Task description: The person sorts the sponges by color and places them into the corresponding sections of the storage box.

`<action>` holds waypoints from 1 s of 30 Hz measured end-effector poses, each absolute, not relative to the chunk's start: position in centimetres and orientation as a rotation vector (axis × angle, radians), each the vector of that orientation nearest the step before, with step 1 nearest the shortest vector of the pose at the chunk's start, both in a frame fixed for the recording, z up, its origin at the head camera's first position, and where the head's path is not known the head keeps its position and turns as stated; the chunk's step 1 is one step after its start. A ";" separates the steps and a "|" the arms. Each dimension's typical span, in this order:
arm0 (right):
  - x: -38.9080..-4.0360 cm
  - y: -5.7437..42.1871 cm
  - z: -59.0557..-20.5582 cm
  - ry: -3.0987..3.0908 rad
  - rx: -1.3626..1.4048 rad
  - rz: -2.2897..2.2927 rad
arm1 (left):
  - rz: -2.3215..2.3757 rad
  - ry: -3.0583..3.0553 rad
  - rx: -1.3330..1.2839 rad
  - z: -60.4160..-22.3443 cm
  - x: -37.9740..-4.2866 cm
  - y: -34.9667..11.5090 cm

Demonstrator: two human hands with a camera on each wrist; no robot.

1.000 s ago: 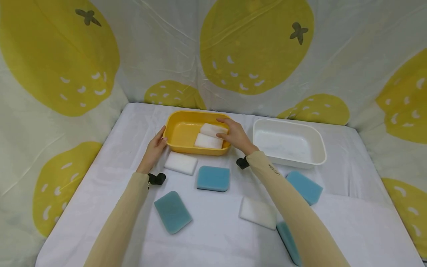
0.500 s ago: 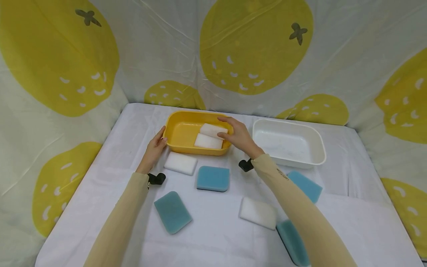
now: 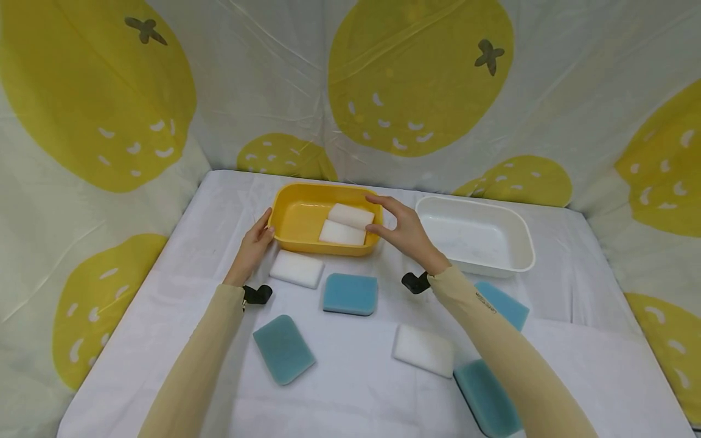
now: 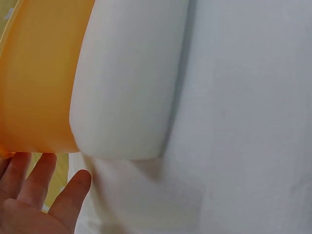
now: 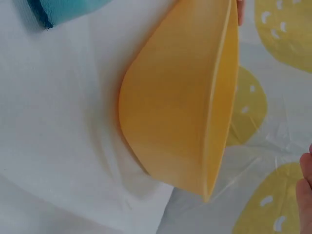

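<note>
A yellow plastic basin (image 3: 298, 228) sits at the back of the table with two white sponges in its right half, one sponge (image 3: 351, 216) overlapping the other sponge (image 3: 342, 233). My left hand (image 3: 255, 243) rests against the basin's left end, its fingers extended and touching the wall in the left wrist view. Over the basin's right rim is my right hand (image 3: 408, 234), thumb and fingers spread apart with nothing between them. Just in front of the basin lie a white sponge (image 3: 297, 268) and a blue sponge (image 3: 350, 294).
Right of the basin stands a white basin (image 3: 473, 234). Nearer me lie a teal sponge (image 3: 284, 349), a white sponge (image 3: 423, 351) and another teal sponge (image 3: 484, 395). My right sleeve partly covers a blue sponge (image 3: 506, 304). A lemon-print cloth (image 3: 421, 79) hangs behind.
My right hand has drawn away from the white sponges in the yellow basin, moving rightward to its right rim. My left hand has stayed in place.
</note>
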State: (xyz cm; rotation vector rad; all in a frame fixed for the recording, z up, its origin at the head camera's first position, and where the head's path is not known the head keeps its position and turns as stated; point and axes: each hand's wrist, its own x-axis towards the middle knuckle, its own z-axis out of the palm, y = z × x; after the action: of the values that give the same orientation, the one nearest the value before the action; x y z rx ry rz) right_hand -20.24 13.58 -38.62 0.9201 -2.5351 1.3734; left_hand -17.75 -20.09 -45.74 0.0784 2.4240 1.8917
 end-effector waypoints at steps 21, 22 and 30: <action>-15.0 15.4 -34.9 -2.452 0.910 1.431 | 1.881 2.432 0.063 -45.4 -17.6 -19.9; -14.6 15.4 -34.5 -2.452 0.912 1.429 | 1.876 2.435 0.061 -45.4 -17.6 -19.9; -13.8 16.2 -34.4 -2.447 0.895 1.482 | 1.882 2.398 0.044 -44.9 -17.5 -19.9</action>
State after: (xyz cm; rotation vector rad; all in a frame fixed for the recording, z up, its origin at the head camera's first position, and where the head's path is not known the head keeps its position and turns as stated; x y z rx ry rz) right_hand -13.76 16.16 -34.38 0.8947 -2.4472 1.4820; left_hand -17.50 -19.85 -44.92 0.0437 2.3984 1.8818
